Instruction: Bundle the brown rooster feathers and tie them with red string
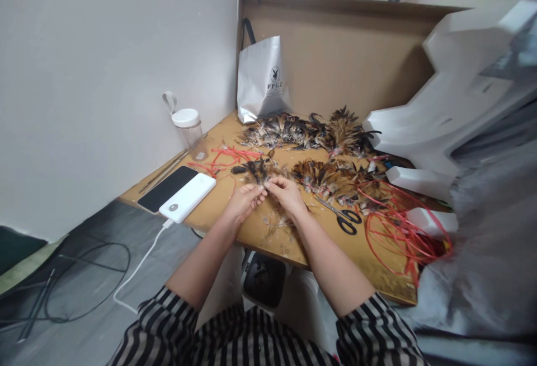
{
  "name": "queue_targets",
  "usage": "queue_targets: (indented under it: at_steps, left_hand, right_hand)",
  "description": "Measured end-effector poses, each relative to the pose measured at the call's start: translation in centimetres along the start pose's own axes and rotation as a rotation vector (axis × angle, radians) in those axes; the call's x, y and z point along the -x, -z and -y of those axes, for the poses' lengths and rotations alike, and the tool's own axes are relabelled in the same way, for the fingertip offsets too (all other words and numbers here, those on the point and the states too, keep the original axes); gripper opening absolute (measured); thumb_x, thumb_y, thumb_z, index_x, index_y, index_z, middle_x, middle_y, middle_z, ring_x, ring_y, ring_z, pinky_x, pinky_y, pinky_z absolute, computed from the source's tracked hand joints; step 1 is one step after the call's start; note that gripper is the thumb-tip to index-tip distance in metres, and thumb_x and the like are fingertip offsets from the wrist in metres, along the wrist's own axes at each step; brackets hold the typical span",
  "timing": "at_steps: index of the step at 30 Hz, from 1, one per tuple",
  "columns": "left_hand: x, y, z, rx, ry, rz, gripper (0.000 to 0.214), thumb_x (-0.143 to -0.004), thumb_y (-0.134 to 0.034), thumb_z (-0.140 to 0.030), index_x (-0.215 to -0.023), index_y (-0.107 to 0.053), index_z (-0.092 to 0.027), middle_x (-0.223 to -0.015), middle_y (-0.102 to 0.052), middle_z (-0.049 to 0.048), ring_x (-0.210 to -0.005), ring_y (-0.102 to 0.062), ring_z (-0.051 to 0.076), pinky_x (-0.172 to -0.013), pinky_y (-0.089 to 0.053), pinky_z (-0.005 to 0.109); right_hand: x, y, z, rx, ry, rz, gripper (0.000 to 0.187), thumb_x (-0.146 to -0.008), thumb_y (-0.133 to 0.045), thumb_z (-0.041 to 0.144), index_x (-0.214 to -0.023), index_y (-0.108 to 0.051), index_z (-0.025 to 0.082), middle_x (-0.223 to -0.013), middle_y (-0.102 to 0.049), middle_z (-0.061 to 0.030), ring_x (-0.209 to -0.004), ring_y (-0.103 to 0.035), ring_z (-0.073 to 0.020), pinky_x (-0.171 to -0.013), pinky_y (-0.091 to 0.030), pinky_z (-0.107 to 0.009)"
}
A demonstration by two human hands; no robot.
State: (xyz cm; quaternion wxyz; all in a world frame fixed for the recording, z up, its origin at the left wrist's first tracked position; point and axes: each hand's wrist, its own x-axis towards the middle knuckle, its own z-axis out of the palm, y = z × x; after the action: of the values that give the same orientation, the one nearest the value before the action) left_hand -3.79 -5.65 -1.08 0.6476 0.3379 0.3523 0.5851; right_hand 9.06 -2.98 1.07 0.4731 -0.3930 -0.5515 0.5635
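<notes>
Both hands meet near the table's front edge, their fingertips pinched together at the base of a small bunch of brown and black feathers [258,170]. My left hand [247,201] has its thumb and forefinger closed on the bunch's lower end, the other fingers curled. From the other side, my right hand [286,193] pinches the same spot. Any thin tie between the fingertips is too small to make out. Loose tan feathers [274,223] lie on the wood below the hands. To the right of my right hand are more feather bundles [323,178] and black-handled scissors [346,220].
Behind lie a long feather heap [281,131] and a silver bag [260,80]. Red plastic strips [230,156] and a tangled red coil [390,237] flank the work. Left stand a lidded bottle [191,131], a phone [168,187] and a cabled power bank [187,198]. White foam [444,92] rises at right.
</notes>
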Motion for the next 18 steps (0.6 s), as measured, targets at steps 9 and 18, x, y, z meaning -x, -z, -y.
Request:
queue_targets:
  at_steps: [9, 18]
  left_hand:
    - [0.4, -0.6, -0.3, -0.121, 0.015, 0.043, 0.025, -0.061, -0.071, -0.033, -0.062, -0.06, -0.01, -0.053, -0.056, 0.0011, -0.045, -0.047, 0.005, -0.046, -0.034, 0.017]
    - [0.7, -0.4, -0.3, -0.255, 0.029, 0.179, 0.027, -0.068, -0.065, -0.037, -0.06, -0.061, -0.011, -0.046, -0.054, 0.0002, -0.039, -0.045, 0.005, -0.041, -0.031, 0.016]
  right_hand:
    - [-0.1, 0.2, -0.1, -0.023, -0.026, -0.026, 0.025, -0.055, -0.07, 0.04, -0.059, -0.059, 0.018, -0.048, -0.052, 0.004, -0.043, -0.038, -0.0072, -0.043, -0.026, -0.021]
    - [0.1, 1.3, 0.3, -0.133, -0.132, 0.191, 0.027, -0.056, -0.071, 0.039, -0.06, -0.056, 0.016, -0.047, -0.053, 0.0035, -0.041, -0.04, -0.0059, -0.042, -0.024, -0.02]
